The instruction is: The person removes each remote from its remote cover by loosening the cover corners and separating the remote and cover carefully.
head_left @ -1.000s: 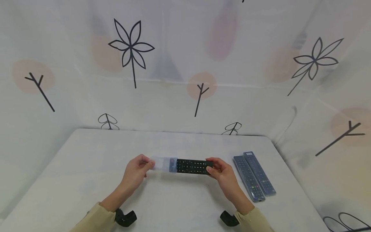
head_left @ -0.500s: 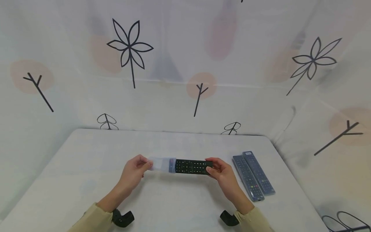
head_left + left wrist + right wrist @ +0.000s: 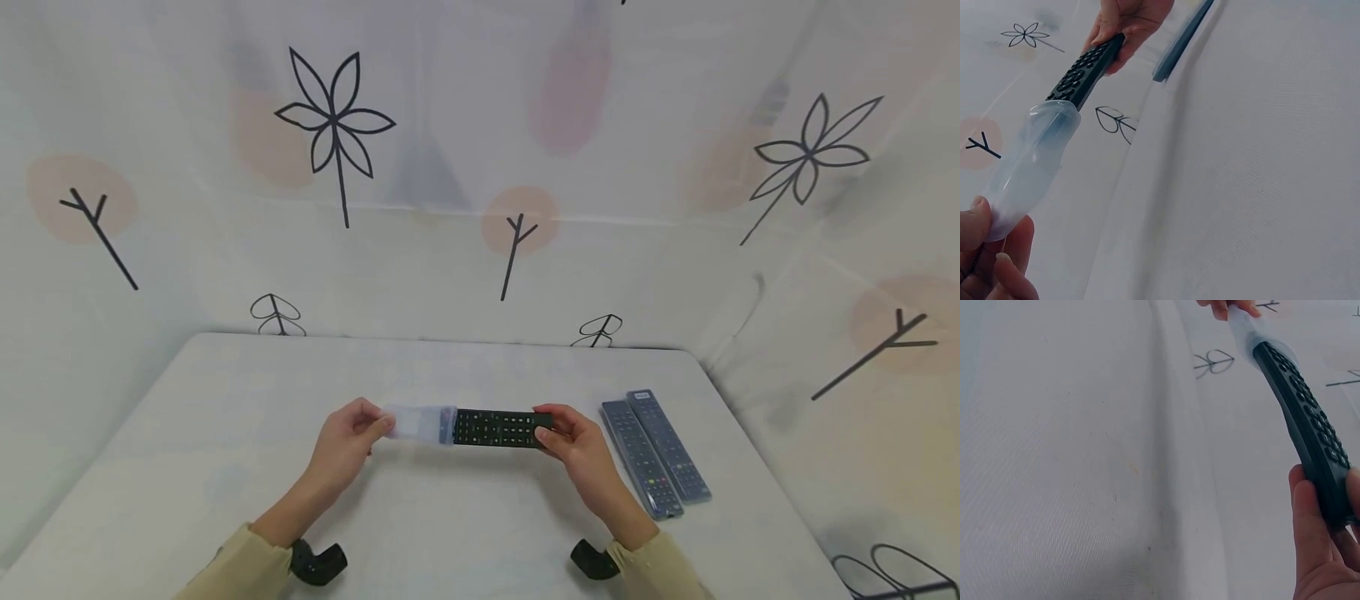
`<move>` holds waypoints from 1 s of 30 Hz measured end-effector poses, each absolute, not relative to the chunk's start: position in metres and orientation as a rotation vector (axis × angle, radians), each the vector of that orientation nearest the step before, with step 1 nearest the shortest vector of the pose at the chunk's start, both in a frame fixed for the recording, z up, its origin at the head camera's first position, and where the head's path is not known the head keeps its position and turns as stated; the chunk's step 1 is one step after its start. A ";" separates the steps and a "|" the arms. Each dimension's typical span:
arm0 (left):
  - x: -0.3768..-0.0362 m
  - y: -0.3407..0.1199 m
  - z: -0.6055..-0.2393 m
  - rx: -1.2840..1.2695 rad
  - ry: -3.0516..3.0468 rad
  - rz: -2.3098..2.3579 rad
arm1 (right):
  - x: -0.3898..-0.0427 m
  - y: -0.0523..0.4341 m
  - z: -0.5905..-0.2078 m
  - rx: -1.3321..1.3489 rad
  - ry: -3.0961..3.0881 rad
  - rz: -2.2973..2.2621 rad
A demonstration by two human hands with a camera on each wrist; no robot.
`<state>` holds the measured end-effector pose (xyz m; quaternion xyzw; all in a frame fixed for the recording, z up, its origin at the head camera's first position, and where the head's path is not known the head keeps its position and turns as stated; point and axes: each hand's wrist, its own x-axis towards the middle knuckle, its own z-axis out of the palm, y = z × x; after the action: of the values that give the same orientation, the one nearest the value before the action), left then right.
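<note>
- The counter (image 3: pixel 187 467), draped in white cloth, is carrying everything, with a printed backdrop (image 3: pixel 337 125) of line-drawn leaves and twigs hanging behind it from 9 through 12 to 3 o'clock.
- Two sleeved remotes (image 3: pixel 656 454) are lying side by side, touching, at about 3 o'clock from the hands, flat on the counter.
- The remote (image 3: pixel 498 428), black with rows of buttons, is hovering just above the middle of the counter, lying crosswise between the hands; its 9 o'clock end is sitting inside the sleeve (image 3: pixel 420 423), a clear soft cover showing mostly empty in the left wrist view (image 3: pixel 1029 169).
- The right hand (image 3: pixel 573 442) is gripping the remote's 3 o'clock end, fingers and thumb curled round it (image 3: pixel 1319 531).
- The left hand (image 3: pixel 348 437) is pinching the sleeve's closed end between thumb and fingers (image 3: pixel 985 244).
- Risk, as I judge it: the sleeve looks clingy, so its mouth may be catching on the buttons and bunching; pulling harder at a thin pinch could let the sleeve slip from the left grip or tear.
- A second risk: the remote is being held only by its far end, so a sudden release could tip it onto the counter.
- Writing: button marks and a small label on one sleeved remote are showing, too small to read.
</note>
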<state>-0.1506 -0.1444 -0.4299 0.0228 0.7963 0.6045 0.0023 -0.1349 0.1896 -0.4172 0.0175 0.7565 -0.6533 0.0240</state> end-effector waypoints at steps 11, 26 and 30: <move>-0.151 -0.141 -0.427 0.094 2.490 1.911 | -0.136 0.192 -0.416 0.099 2.349 -2.016; -0.150 -0.143 -0.428 0.080 2.509 1.889 | -0.134 0.192 -0.417 0.090 2.364 -2.011; -0.150 -0.144 -0.428 0.070 2.503 1.896 | -0.135 0.193 -0.418 0.099 2.365 -2.006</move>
<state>-0.1500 -0.1436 -0.4277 0.0223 0.7969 0.6037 0.0003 -0.1348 0.1927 -0.4176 0.0318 0.7620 -0.6465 0.0195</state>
